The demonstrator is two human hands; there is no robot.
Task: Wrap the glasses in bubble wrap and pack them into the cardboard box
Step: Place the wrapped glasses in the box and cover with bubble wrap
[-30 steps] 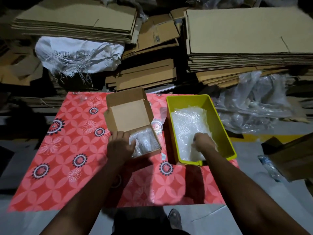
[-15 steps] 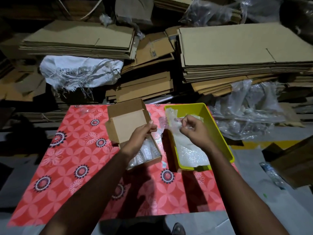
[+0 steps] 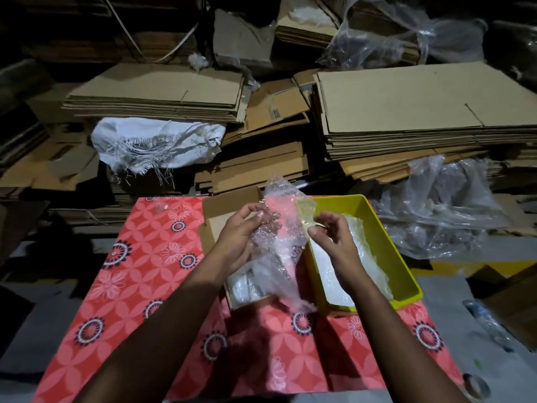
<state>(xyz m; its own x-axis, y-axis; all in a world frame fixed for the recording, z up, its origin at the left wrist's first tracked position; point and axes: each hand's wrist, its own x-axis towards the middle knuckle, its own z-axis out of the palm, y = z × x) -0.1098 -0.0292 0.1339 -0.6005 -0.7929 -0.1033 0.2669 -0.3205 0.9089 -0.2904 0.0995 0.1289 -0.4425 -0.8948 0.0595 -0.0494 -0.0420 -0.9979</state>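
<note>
Red floral tablecloth (image 3: 139, 274) nearest | left hand (image 3: 236, 238) and right hand (image 3: 331, 242), fingers curled, each pinch a bubble wrap sheet (image 3: 283, 228) held up between them | beneath, open cardboard box (image 3: 220, 207) holding wrapped glasses (image 3: 242, 283) | yellow bin (image 3: 389, 254) just right | flattened cardboard stacks (image 3: 421, 106) beyond

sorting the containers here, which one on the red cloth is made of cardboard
The open cardboard box beside the left hand; the other, the yellow bin, is plastic.
</note>
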